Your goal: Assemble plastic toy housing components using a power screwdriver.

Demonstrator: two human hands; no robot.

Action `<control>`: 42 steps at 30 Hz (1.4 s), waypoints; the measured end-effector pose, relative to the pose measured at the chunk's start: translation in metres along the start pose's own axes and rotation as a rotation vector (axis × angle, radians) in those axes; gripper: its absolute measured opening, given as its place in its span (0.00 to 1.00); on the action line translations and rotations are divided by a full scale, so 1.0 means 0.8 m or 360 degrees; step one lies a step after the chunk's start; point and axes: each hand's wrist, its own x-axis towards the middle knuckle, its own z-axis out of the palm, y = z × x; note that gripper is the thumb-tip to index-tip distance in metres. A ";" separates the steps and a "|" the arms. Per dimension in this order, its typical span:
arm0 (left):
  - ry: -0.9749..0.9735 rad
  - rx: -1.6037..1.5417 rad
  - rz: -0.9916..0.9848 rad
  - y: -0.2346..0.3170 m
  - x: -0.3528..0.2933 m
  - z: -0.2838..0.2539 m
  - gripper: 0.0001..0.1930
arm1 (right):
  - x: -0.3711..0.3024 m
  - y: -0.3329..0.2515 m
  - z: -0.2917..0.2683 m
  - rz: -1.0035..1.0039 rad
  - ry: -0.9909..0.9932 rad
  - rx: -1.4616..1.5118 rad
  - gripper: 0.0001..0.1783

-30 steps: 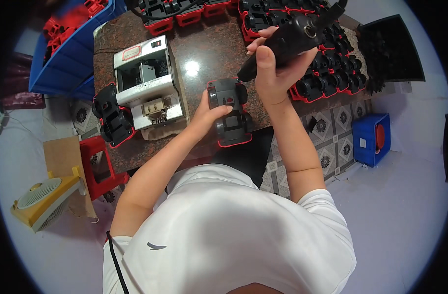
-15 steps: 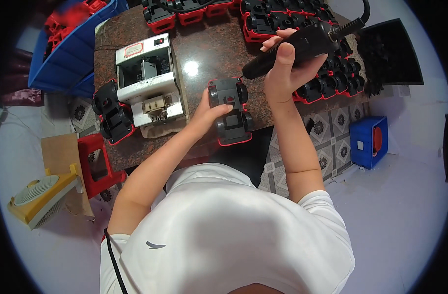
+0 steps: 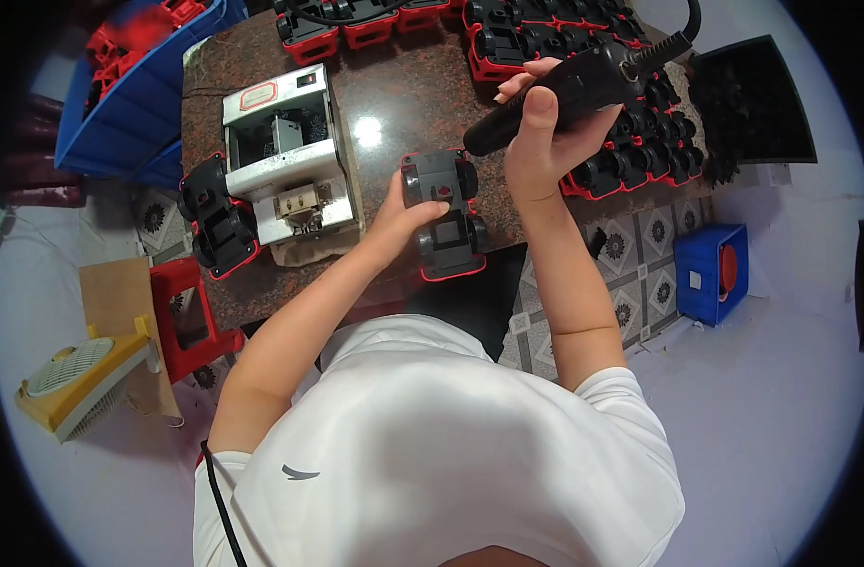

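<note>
My left hand (image 3: 405,215) is closed round a black-and-red toy car chassis (image 3: 441,175) at the table's front edge, its thumb lying across the underside and its wheels along the right. In my right hand (image 3: 543,151) is a black corded electric screwdriver (image 3: 578,83), tilted so that its narrower end points down and left. That end is close to the chassis's upper right corner; whether they touch I cannot tell. A thick cord rises from the tool's other end.
A white metal screw feeder (image 3: 290,156) stands left on the stone table (image 3: 403,85), another chassis (image 3: 214,217) beside it. Rows of chassis (image 3: 630,161) fill the right and far side. A blue crate (image 3: 129,132) of red parts, a red stool (image 3: 181,326) and a black-filled tray (image 3: 753,99) surround the table.
My right hand and the electric screwdriver have shifted slightly left, with the tool's narrow end a little closer to the chassis corner. My left hand and the chassis stay put.
</note>
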 end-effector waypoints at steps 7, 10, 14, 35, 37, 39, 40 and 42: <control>0.0012 0.0018 0.0001 0.001 0.001 0.001 0.40 | 0.000 0.002 0.000 -0.0010 -0.0005 0.0000 0.28; 0.0009 0.0015 0.0004 -0.001 0.002 0.000 0.41 | 0.000 0.005 -0.002 -0.0037 -0.0049 -0.0009 0.27; 0.0035 -0.0041 0.0006 0.000 0.000 0.002 0.41 | -0.001 0.007 -0.004 -0.0009 -0.0176 -0.0049 0.25; -0.0109 0.0033 0.0079 0.040 -0.041 -0.001 0.43 | 0.060 -0.002 -0.009 0.0505 -0.0784 -0.0486 0.24; -0.0170 -0.0076 0.0074 0.070 -0.070 0.000 0.45 | 0.034 0.015 -0.034 0.0733 -0.1010 -0.0500 0.28; -0.0149 -0.0293 -0.0048 0.103 -0.088 -0.003 0.39 | -0.003 0.036 -0.058 0.0944 -0.1149 -0.0519 0.27; -0.0150 -0.0246 -0.0025 0.109 -0.091 -0.012 0.39 | -0.030 0.065 -0.073 0.0600 -0.1217 -0.0700 0.27; -0.0169 -0.0534 0.0073 0.116 -0.091 -0.037 0.33 | -0.057 0.069 -0.075 0.0996 -0.1347 -0.0717 0.28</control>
